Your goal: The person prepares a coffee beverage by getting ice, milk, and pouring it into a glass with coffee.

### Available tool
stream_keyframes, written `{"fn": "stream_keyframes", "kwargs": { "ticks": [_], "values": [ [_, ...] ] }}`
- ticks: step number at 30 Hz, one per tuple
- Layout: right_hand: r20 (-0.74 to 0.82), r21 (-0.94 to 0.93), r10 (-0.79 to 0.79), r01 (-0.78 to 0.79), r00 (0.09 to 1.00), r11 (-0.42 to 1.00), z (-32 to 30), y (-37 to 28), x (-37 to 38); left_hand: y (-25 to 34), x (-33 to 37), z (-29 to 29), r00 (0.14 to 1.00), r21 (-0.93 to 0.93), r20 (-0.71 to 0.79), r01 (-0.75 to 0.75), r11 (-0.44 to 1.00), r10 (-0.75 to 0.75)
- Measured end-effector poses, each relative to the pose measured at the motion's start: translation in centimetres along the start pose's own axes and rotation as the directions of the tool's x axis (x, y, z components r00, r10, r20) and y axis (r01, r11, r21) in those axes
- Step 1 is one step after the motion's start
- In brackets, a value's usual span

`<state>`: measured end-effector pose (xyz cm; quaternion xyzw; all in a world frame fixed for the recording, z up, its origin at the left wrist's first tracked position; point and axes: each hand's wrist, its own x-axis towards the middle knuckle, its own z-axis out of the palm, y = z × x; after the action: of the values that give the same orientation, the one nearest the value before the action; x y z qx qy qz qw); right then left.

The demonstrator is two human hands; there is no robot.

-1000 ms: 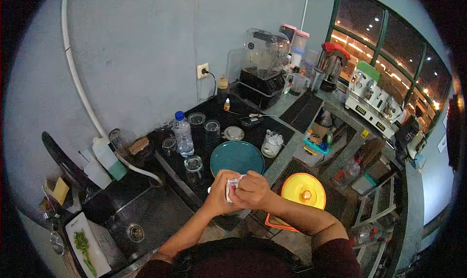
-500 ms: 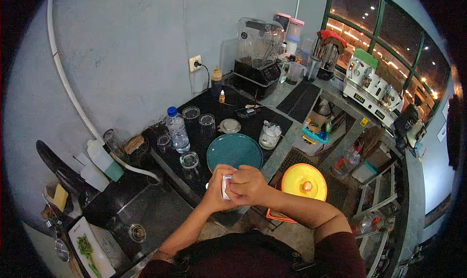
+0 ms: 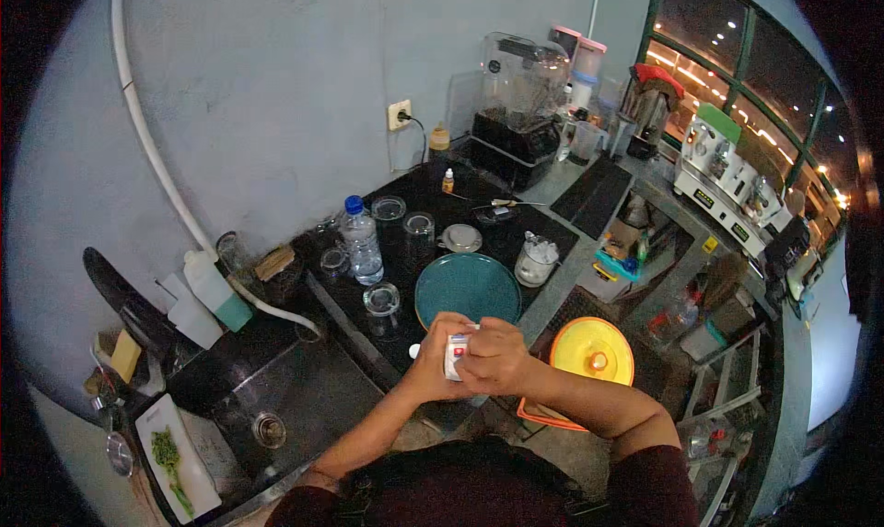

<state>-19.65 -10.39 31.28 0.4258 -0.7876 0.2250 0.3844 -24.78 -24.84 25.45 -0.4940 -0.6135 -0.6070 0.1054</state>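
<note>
Close in front of me, both hands are wrapped around a small white pack (image 3: 452, 366) with a red mark on its face. My left hand (image 3: 429, 372) is closed on its left side, and my right hand (image 3: 497, 356) grips it from the right with bent fingers. Much of the pack is hidden, so its exact kind does not show. A small round white piece (image 3: 413, 351) shows beside my left hand; whether it belongs to the pack I cannot tell. Just beyond my fingers lies a teal round plate (image 3: 468, 287). A glass of white contents (image 3: 535, 262) stands right of the plate.
Upturned glasses (image 3: 381, 298) and a blue-capped water bottle (image 3: 362, 241) stand left of the plate. A black sink (image 3: 304, 389) lies at left, with greens on a white board (image 3: 198, 490). A yellow lidded container (image 3: 592, 352) sits at right; a blender (image 3: 516, 112) stands behind.
The view has shifted, so the counter things sit farther right in the picture. More of the white pack's marked face shows between my hands, which both still hold it.
</note>
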Motion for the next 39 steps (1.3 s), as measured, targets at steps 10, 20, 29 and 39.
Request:
{"fn": "stream_keyframes", "kwargs": {
  "ticks": [10,20,29,39],
  "values": [
    [-0.009,-0.19,-0.083,0.08,0.996,0.978,-0.9,-1.0,1.2,-0.1,-0.1,0.1,1.0,0.056,-0.008,-0.017,0.998,0.018],
    [0.44,-0.136,0.173,-0.125,0.881,0.983,-4.1,-2.2,2.7,0.6,0.2,-0.7,1.0,0.053,0.01,0.021,0.998,-0.022],
    [0.152,-0.105,0.196,-0.182,0.969,0.978,-2.1,-2.4,2.3,0.0,-0.2,0.0,1.0,0.062,-0.016,0.009,0.998,-0.008],
    [-0.126,-0.097,0.207,-0.22,0.97,0.971,0.5,-1.7,0.8,0.1,0.1,-0.1,0.999,0.049,0.033,0.015,0.999,-0.017]
  ]
}}
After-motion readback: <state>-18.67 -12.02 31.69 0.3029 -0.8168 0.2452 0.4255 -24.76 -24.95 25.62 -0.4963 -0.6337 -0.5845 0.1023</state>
